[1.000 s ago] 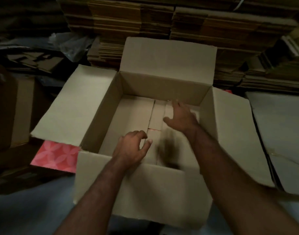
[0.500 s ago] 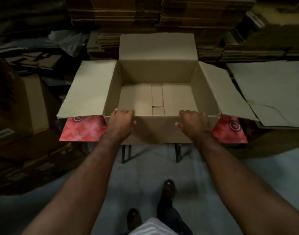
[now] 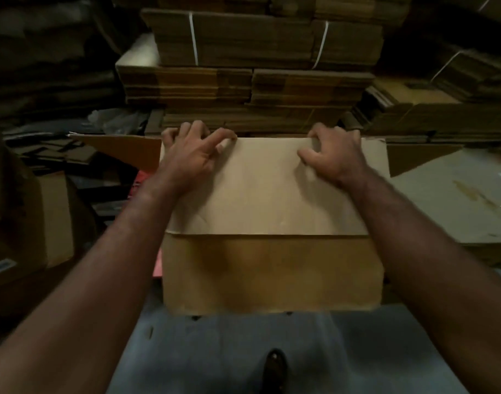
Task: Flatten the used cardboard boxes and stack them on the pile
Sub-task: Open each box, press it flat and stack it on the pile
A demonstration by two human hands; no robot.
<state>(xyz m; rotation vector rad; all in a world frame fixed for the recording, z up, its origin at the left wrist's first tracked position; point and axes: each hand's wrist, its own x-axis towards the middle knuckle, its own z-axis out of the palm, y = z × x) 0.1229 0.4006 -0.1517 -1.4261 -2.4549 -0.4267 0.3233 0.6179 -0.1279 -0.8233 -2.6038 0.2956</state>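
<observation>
- Down at the bottom, a dark shoe (image 3: 275, 368) on the grey floor (image 3: 229, 354), just nearer than the box.
- The box (image 3: 269, 200) fills the middle: a pale panel facing up, with a darker brown flap (image 3: 272, 275) hanging off its near edge towards the shoe.
- Both forearms reach over the box from either side, all the way to its far edge.
- Left hand (image 3: 191, 153) at the far-left corner of the box, fingers (image 3: 225, 136) curled over the far edge, gripping it.
- Right hand (image 3: 336, 153) at the far-right part of that same edge, fingers curled over it too, thumb lying on the pale panel.
- A brown flap (image 3: 121, 150) sticks out left of the box, past the left hand; another triangle of flap (image 3: 414, 159) pokes out on the right.
- A bit of red (image 3: 140, 180) shows just left of the box, under the left forearm; what it belongs to, cannot tell.
- Right of the box, a flat pale sheet (image 3: 454, 203) with a brownish stain.
- Left of the box, an upright carton (image 3: 53, 217) in the dark.
- Directly beyond the box, the pile (image 3: 243, 86) of flattened cardboard, layer on layer.
- On top of it, bundles tied with white straps (image 3: 194, 38).
</observation>
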